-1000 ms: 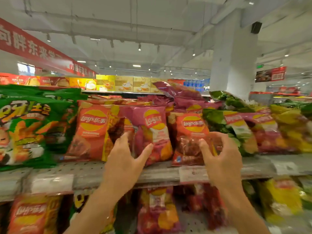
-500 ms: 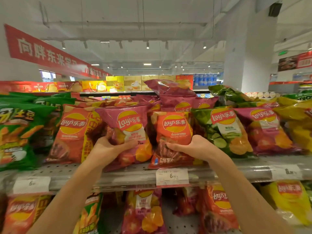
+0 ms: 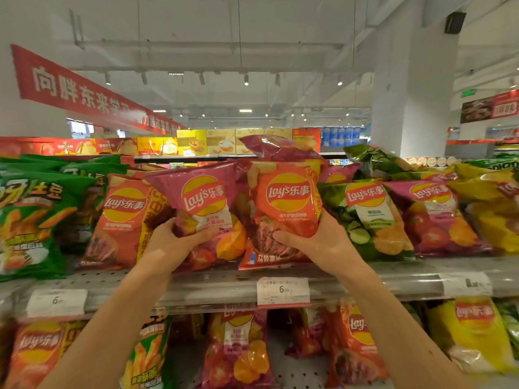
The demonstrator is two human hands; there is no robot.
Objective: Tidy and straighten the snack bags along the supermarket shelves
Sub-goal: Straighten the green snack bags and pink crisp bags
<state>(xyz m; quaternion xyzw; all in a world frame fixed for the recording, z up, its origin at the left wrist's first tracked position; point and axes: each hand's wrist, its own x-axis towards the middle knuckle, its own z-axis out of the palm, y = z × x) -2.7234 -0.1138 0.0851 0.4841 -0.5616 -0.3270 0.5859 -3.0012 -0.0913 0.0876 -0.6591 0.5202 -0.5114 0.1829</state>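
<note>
Supermarket perforated metal shelf (image 3: 213,279) carried crisp packets; left hand (image 3: 168,242) gripped a glossy purple-pink crisp bag (image 3: 205,200), right hand (image 3: 317,242) clasped the neighbouring orange-red crisp bag (image 3: 286,197), both bags upright just above the hands.

Price tag (image 3: 57,302) blurred — green bag (image 3: 25,220) cut off at left.

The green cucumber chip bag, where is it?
The green cucumber chip bag leans on the upper shelf, just right of the orange bag in the right hand, with a pink bag on its other side.
</note>
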